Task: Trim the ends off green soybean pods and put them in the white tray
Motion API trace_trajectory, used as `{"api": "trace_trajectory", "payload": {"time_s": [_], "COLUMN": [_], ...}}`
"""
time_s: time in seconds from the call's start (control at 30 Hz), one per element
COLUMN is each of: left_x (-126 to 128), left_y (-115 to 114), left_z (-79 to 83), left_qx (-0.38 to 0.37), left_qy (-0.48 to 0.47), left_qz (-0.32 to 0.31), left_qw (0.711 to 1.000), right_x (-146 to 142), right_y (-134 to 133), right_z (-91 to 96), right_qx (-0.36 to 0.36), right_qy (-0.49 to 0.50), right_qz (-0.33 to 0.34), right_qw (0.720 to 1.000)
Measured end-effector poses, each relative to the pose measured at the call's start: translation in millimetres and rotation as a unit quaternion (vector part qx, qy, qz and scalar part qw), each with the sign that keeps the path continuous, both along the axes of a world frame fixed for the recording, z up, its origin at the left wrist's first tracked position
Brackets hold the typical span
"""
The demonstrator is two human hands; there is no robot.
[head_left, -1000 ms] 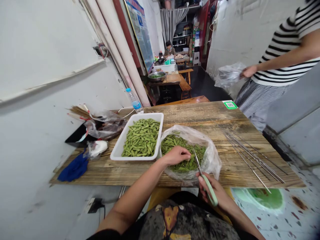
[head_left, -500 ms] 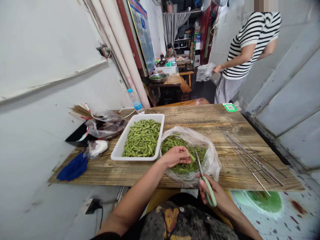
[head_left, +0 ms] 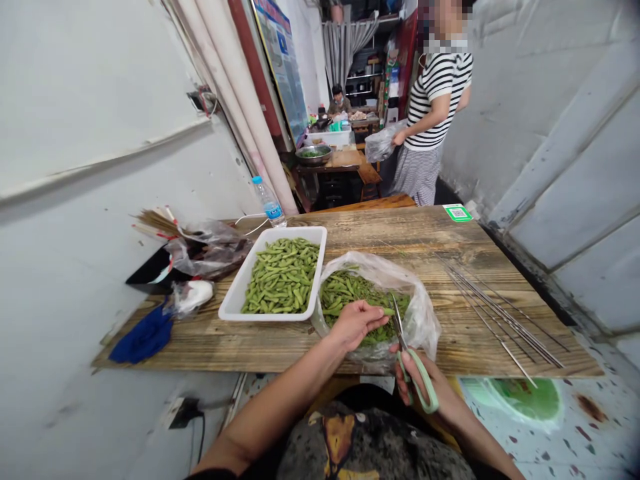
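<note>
Green pod (head_left: 389,311), slender, is pinched beside loop-handled metal scissors (head_left: 399,328).

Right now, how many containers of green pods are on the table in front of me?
2: the white tray, left of centre, and the open plastic bag to its right, by your left hand. The crumpled plastic further left may hide more.

We saw a smooth white plastic tray (head_left: 270,317) on a coarse-grained wooden table (head_left: 350,230) with a dull sheen. Right of the tray were a thin, crinkled, glossy plastic bag (head_left: 423,321), scissors (head_left: 399,325) with shiny metal blades and smooth, plastic-looking handles, and, farther right, slender metal skewers (head_left: 527,335). Left of the tray we noticed matt blue cloth (head_left: 143,339); behind the tray, a clear glossy plastic bottle (head_left: 273,208).
</note>
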State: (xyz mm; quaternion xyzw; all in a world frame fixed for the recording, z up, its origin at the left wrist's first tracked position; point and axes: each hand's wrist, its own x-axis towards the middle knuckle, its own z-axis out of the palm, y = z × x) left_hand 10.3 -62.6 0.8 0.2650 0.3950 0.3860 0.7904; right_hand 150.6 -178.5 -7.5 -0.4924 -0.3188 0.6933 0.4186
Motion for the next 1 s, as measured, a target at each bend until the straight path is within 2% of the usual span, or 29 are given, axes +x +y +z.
{"api": "trace_trajectory", "payload": {"time_s": [0.13, 0.3, 0.4, 0.5, 0.57, 0.63, 0.77, 0.83, 0.9, 0.93, 1.0], "left_x": [3.6, 0.9, -15.1, -37.4, -48.3, -52.2, -43.0, -36.7, -32.5, -31.3, -29.5], "left_y": [-5.5, -6.3, 6.9, 26.6, 35.9, 39.3, 34.8, 32.2, 31.4, 31.5, 32.1], "left_z": [-1.9, -6.4, -3.9, 4.8, 11.3, 15.6, 14.1, 9.6, 4.4, 2.0, -2.0], "left_qx": [-0.005, -0.017, -0.006, 0.032, 0.052, 0.054, 0.049, 0.074, 0.136, 0.182, 0.279], "left_qy": [-0.01, -0.022, -0.023, -0.032, -0.047, -0.057, -0.055, -0.012, 0.1, 0.18, 0.354], "left_qz": [0.006, 0.003, 0.016, 0.048, 0.034, -0.006, -0.062, -0.063, -0.054, -0.048, -0.055], "left_qw": [1.0, 1.0, 1.0, 0.998, 0.997, 0.997, 0.995, 0.995, 0.984, 0.965, 0.891], "right_x": [-0.8, -4.8, -3.9, 0.4, 3.3, 5.1, 5.9, 6.5, 7.3, 7.7, 8.0], "right_y": [-0.8, -0.5, 0.1, -0.2, -0.7, -1.4, -2.7, -3.4, -4.0, -4.1, -3.7], "right_z": [-4.4, -21.7, -27.1, -24.9, -21.4, -17.9, -14.1, -13.8, -14.3, -14.8, -16.4], "right_qx": [0.005, -0.004, -0.002, 0.004, -0.006, -0.018, -0.022, -0.021, -0.021, -0.022, -0.024], "right_qy": [-0.004, 0.001, -0.006, -0.012, -0.01, -0.004, 0.003, 0.005, 0.0, -0.006, -0.017], "right_qz": [-0.004, -0.034, -0.027, -0.022, -0.019, -0.018, -0.015, -0.01, -0.009, -0.01, -0.009], "right_qw": [1.0, 0.999, 1.0, 1.0, 1.0, 1.0, 1.0, 1.0, 1.0, 1.0, 1.0]}}
